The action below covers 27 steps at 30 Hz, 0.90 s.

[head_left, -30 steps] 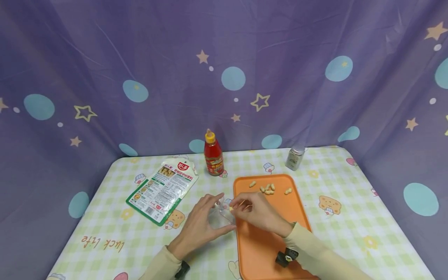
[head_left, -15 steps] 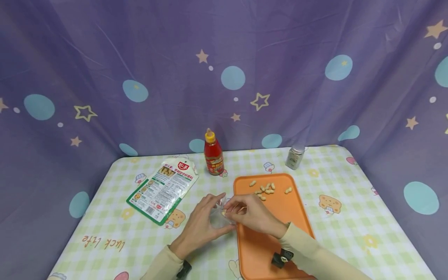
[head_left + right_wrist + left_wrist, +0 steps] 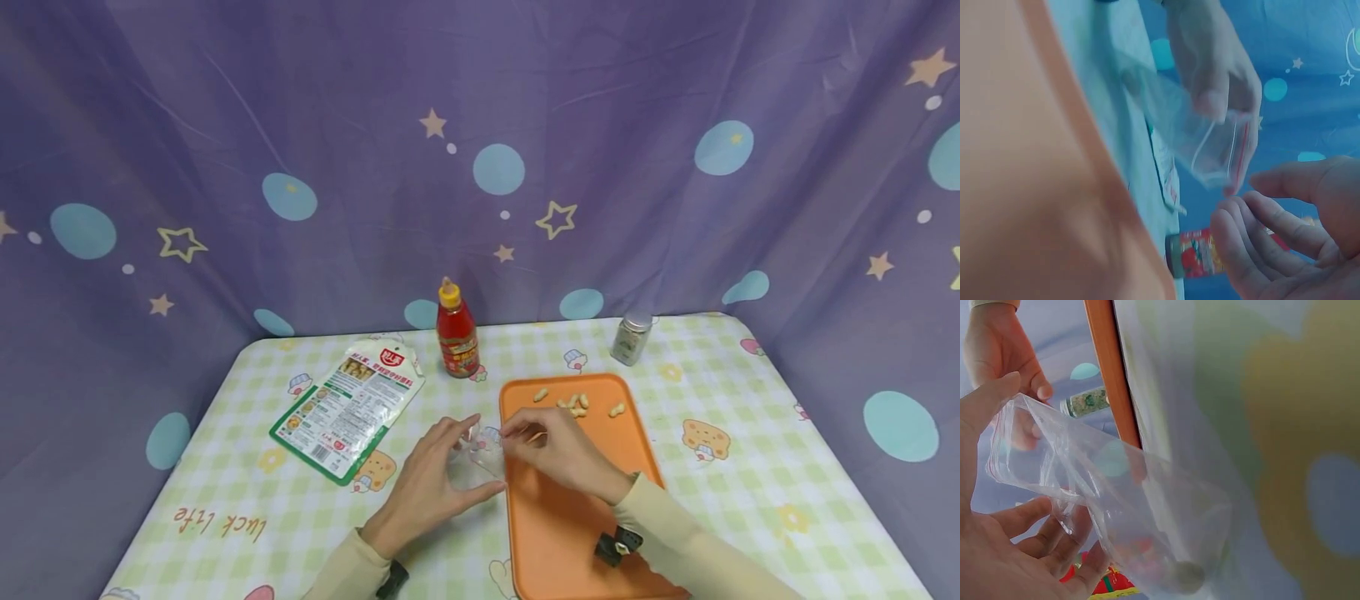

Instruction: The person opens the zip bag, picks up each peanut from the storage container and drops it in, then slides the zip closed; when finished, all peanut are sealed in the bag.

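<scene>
A clear plastic zip bag (image 3: 477, 468) is held by my left hand (image 3: 422, 482), the thumb and fingers spread wide at its mouth. In the left wrist view, the bag (image 3: 1097, 462) slants down, and a blurred roundish lump (image 3: 1185, 577) shows at its lower end. Just right of the mouth is my right hand (image 3: 558, 452), its fingers loosely bent. The right wrist view has a gap between that hand's thumb and fingertips (image 3: 1229, 219), with nothing seen in it. Several peanuts (image 3: 577, 405) lie on the orange tray (image 3: 555, 533), partly behind the right hand.
Behind the hands stands a red sauce bottle (image 3: 457, 337) with a yellow cap. A white and green food pouch (image 3: 348, 408) lies on the left of the checked tablecloth (image 3: 225, 467). The spice jar (image 3: 632, 340) is at the back right, near the purple curtain (image 3: 645, 217).
My right hand went left to the bag's mouth with a small pale thing, a peanut by its look, then drew back right without it. The left hand has kept its place.
</scene>
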{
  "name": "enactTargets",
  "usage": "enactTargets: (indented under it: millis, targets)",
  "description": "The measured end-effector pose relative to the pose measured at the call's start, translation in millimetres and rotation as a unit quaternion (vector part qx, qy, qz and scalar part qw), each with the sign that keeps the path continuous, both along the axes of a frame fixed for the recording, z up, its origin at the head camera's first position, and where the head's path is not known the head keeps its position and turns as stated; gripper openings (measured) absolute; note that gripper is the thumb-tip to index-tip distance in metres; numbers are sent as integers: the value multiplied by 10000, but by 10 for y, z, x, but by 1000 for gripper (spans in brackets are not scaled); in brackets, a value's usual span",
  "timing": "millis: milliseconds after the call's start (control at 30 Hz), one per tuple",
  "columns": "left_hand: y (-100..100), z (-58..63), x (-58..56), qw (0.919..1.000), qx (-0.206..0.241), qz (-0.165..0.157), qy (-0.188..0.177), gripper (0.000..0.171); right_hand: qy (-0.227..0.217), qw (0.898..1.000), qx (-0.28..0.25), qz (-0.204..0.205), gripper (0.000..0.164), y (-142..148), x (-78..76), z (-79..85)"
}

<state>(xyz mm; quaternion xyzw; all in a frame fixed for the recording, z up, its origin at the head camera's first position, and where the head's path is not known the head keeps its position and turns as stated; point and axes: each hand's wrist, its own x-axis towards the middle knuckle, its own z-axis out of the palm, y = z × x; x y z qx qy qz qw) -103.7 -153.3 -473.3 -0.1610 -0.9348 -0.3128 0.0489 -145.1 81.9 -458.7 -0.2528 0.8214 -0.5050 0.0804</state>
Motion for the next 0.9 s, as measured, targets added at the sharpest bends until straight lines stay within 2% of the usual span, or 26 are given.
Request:
enactTargets:
  millis: [333, 667, 900]
  targets:
    - [-67, -3, 1, 9999, -90, 20, 97, 98, 433, 9971, 384, -497, 14, 316, -150, -117]
    - [-87, 10, -9, 9998, -162, 21, 147, 98, 465, 9949, 604, -656, 11, 534, -352, -216]
    - [-77, -1, -12, 9998, -177, 13, 31, 98, 397, 9926, 884, -738, 13, 607, -405, -276]
